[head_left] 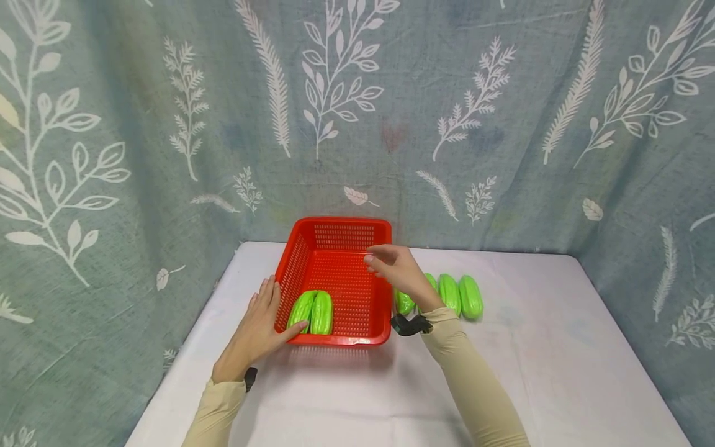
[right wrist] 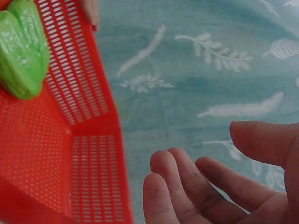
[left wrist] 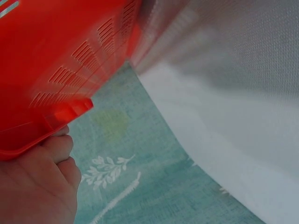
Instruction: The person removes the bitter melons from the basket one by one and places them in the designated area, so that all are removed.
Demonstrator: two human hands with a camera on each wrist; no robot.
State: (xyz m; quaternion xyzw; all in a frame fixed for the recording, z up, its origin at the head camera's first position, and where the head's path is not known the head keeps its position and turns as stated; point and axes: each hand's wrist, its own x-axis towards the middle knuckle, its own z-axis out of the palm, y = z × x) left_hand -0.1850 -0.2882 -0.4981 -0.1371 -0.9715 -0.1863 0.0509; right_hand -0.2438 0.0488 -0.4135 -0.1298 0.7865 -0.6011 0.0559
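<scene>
A red plastic basket [head_left: 349, 341] with slotted walls stands on the white table. Inside its front left corner lie two glossy, bright green, ridged oblong pieces [head_left: 321, 312], side by side; their exact kind is unclear. My left hand [head_left: 258, 326] holds the basket's near left corner, fingers along the outer left side and thumb over the front rim. In the left wrist view its fingers [left wrist: 58, 148] lie under the rim. Above the basket's right rim hovers my right hand [head_left: 399, 270], thumb and fingers apart, nothing between them. The right wrist view shows its fingers [right wrist: 187, 186] loosely bent.
Several more green oblong pieces [head_left: 471, 298] stand in a row right of the basket, partly hidden by my right hand and forearm. A grey-green leaf-patterned curtain [head_left: 391, 124] hangs behind and beside the white table [head_left: 536, 347].
</scene>
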